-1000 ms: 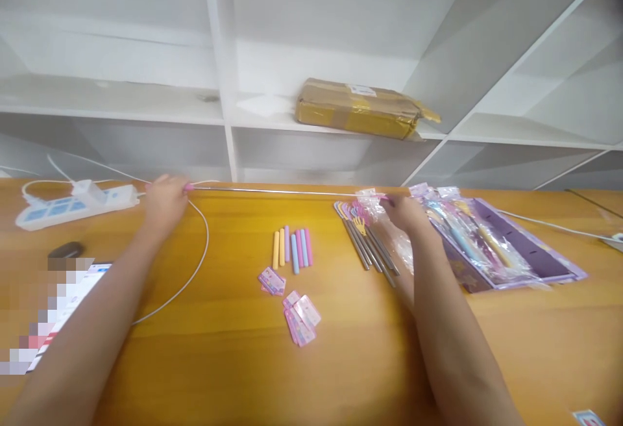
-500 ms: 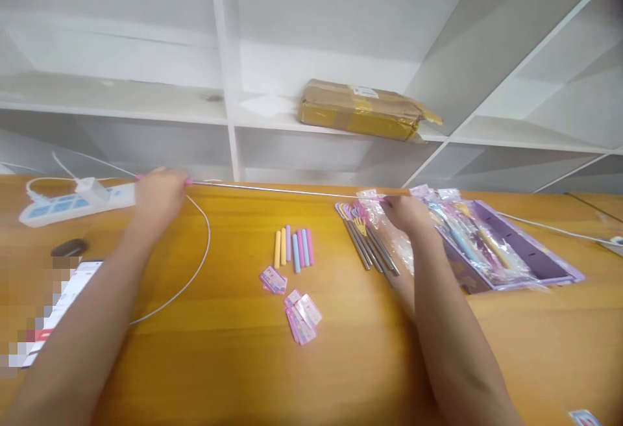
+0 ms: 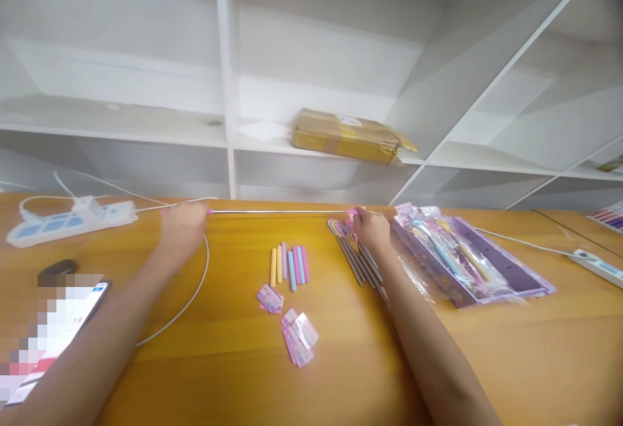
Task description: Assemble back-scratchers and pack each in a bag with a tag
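Note:
A thin telescopic back scratcher [image 3: 277, 211] stretches level between my hands over the back of the table. My left hand [image 3: 183, 223] is wrapped round its pink handle, whose end shows past the fist. My right hand [image 3: 372, 228] grips the far end by the pink head, mostly covered by the fingers. Just below the right hand lie several back scratchers [image 3: 357, 260] with metal rods and coloured claw heads. Several coloured grip tubes [image 3: 292, 267] sit side by side mid-table, above two small groups of pink cards, one upper [image 3: 270, 299] and one lower [image 3: 298, 341].
A purple box [image 3: 506, 263] with plastic-wrapped back scratchers stands at right. On the left are a power strip [image 3: 117, 213], a looping white cable [image 3: 195, 293], a dark mouse-like object [image 3: 57, 271] and a phone [image 3: 92, 302]. A taped carton [image 3: 348, 137] rests on the shelf.
My hands have come closer together, the left moving right and the right moving left, and the rod between them looks shorter. The camera view has shifted slightly.

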### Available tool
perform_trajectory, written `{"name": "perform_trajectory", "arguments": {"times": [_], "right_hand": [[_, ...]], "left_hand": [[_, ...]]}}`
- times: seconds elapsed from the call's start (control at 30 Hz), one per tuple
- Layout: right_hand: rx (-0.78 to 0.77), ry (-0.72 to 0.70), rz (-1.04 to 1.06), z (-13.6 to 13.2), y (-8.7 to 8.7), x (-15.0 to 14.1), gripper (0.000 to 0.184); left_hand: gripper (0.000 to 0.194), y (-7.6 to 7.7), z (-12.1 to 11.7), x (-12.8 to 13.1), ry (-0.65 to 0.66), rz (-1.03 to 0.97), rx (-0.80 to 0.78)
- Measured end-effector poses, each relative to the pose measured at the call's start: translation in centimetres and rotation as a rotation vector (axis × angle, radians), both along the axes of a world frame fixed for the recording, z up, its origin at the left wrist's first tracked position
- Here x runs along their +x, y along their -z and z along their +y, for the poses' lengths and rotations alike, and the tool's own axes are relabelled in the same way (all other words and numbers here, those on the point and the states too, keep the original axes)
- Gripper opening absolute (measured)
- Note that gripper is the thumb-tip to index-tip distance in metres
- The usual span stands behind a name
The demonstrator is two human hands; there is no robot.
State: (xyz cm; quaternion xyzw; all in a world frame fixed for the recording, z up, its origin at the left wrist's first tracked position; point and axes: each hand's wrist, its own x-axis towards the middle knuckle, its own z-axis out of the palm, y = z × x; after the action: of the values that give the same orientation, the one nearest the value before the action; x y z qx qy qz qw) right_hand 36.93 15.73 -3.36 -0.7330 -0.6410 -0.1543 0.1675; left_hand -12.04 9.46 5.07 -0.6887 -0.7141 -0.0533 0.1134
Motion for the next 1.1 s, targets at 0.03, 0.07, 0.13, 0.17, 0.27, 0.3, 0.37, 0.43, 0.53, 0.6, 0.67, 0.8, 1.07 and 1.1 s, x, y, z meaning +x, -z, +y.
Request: {"name": "perform_trajectory", "arguments": {"times": [0.03, 0.07, 0.13, 0.17, 0.27, 0.3, 0.37, 0.43, 0.53, 0.6, 0.67, 0.8, 1.07, 1.1], "right_hand": [[0.018, 0.001, 0.008, 0.0, 0.0, 0.1, 0.039], [0.033, -0.001, 0.017, 0.0, 0.1, 0.1, 0.041], [0.056, -0.018, 0.034, 0.0, 0.4, 0.1, 0.043], [0.065, -0.031, 0.043, -0.1, 0.5, 0.0, 0.043], [0.091, -0.058, 0.076, -0.1, 1.0, -0.4, 0.044], [0.099, -0.063, 0.087, -0.1, 1.2, -0.5, 0.045], [0.107, -0.074, 0.106, 0.0, 1.4, -0.5, 0.044], [0.103, -0.089, 0.121, 0.1, 1.5, -0.3, 0.043], [0.092, -0.105, 0.141, 0.2, 1.6, 0.1, 0.041], [0.091, -0.100, 0.150, 0.2, 1.6, 0.4, 0.042], [0.095, -0.088, 0.156, 0.3, 1.5, 0.6, 0.043], [0.099, -0.078, 0.174, 0.5, 1.4, 0.5, 0.043], [0.088, -0.086, 0.190, 0.1, 1.0, 0.0, 0.043], [0.091, -0.077, 0.183, 0.1, 0.8, 0.0, 0.043]], "left_hand": [[0.039, -0.1, 0.1, -0.2, 0.008, -0.008, -0.001], [0.038, -0.1, 0.2, -0.4, 0.018, -0.013, -0.002], [0.038, -0.1, 0.5, -0.9, 0.038, -0.018, -0.003], [0.038, -0.1, 0.7, -1.1, 0.044, -0.016, -0.003], [0.038, -0.1, 1.1, -1.8, 0.041, -0.003, 0.010], [0.038, -0.1, 1.1, -1.9, 0.036, 0.005, 0.020], [0.038, 0.0, 1.1, -1.9, 0.030, 0.022, 0.040], [0.038, 0.1, 1.0, -1.7, 0.034, 0.037, 0.054], [0.037, 0.3, 0.9, -1.2, 0.052, 0.047, 0.055], [0.036, 0.5, 0.8, -0.9, 0.062, 0.049, 0.051], [0.036, 0.7, 0.9, -0.7, 0.069, 0.053, 0.051], [0.037, 1.1, 1.4, -1.0, 0.073, 0.051, 0.040], [0.040, 0.6, 1.1, -1.3, 0.065, 0.044, 0.029], [0.040, 0.5, 1.0, -1.2, 0.062, 0.044, 0.026]]}}
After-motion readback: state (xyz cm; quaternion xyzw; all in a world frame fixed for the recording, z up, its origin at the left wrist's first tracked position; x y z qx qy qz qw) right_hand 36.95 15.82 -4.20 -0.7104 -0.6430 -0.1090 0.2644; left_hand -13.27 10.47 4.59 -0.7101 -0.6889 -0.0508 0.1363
